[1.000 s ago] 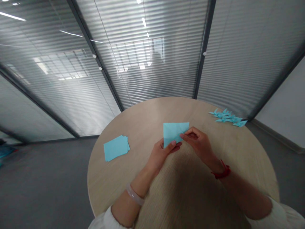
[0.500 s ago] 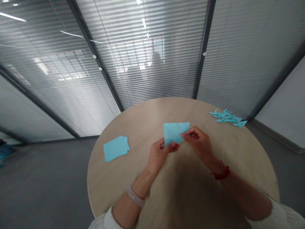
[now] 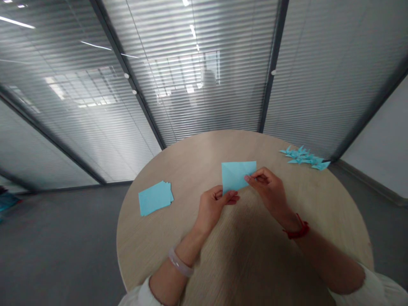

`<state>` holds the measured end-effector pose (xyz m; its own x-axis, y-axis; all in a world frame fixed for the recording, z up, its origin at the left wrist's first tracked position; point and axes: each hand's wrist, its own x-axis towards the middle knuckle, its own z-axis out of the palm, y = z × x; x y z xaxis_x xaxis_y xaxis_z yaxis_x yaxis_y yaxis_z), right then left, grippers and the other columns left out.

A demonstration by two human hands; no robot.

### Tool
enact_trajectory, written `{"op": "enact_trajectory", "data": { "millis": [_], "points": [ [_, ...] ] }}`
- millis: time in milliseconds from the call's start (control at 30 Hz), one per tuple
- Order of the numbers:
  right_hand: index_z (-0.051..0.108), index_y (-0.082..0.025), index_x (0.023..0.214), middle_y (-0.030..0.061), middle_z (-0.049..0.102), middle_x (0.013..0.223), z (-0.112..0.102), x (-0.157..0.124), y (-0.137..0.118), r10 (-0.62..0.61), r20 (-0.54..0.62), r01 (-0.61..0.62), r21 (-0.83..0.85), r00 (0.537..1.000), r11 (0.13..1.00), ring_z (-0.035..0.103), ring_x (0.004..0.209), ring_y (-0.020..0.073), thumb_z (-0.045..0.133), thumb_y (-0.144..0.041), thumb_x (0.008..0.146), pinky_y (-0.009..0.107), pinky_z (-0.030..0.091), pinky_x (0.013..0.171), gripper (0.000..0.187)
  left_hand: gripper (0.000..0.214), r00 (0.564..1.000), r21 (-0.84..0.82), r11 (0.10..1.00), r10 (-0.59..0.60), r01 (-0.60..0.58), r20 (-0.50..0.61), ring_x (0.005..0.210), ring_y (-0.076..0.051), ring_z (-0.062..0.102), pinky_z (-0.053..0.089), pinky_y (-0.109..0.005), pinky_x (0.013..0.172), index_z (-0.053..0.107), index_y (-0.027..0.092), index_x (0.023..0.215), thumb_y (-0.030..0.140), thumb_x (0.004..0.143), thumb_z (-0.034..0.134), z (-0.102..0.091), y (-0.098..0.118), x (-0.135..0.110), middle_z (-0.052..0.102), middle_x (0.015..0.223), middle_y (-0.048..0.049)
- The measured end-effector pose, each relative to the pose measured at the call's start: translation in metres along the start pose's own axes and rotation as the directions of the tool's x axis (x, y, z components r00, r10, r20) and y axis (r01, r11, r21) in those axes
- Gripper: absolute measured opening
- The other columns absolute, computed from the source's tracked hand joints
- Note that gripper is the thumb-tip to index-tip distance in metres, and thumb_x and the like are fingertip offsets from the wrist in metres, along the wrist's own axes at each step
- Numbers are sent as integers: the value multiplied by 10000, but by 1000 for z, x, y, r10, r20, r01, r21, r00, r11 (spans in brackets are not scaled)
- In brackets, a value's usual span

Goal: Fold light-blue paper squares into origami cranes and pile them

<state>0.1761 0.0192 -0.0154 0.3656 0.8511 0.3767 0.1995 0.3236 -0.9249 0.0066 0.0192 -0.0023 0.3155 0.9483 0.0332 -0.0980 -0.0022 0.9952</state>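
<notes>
A light blue sheet of origami paper is held up above the table, with faint crease lines on its face. My left hand pinches its lower left part between thumb and fingers. At the lower right edge, my right hand grips the same sheet with thumb and index finger. Off to the left lies a stack of blue paper sheets, slightly fanned at its right side. Several folded blue paper cranes sit bunched at the table's far right edge.
The round wooden table has its far edge close to a glass partition with blinds. A white wall stands at the right. Grey floor shows on the left.
The blue sheet has shifted slightly to the right and away from me. My right hand has moved a little to the right with it; my left hand has barely moved.
</notes>
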Motion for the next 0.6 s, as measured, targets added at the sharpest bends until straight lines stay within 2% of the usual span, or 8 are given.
{"op": "enact_trajectory", "data": {
  "millis": [167,367,600],
  "points": [
    [556,-202,669,-50,537,577,-3,2,-4,-4,-55,6,26,999,1000,472,525,106,728,-359,688,229,361,506,234,238,1000,-23,1000,8,-9,-15,722,-196,703,568,-304,726,709,123,783,342,695,738,-2,2,-2,745,774,-76],
    [568,-199,681,-38,558,599,-4,3,-8,-16,-108,21,44,994,999,495,560,117,739,-358,684,237,372,526,234,256,998,-68,998,-7,3,-57,732,-206,705,576,-306,714,719,109,796,342,691,742,-6,4,-1,747,785,-90],
    [570,-203,693,-39,556,612,-5,3,-7,-48,-100,52,37,994,998,490,570,114,741,-344,692,234,372,529,222,266,997,-119,993,-14,5,-76,733,-215,705,584,-321,686,723,95,784,355,726,712,-7,4,-2,744,830,-114]
  ]
}}
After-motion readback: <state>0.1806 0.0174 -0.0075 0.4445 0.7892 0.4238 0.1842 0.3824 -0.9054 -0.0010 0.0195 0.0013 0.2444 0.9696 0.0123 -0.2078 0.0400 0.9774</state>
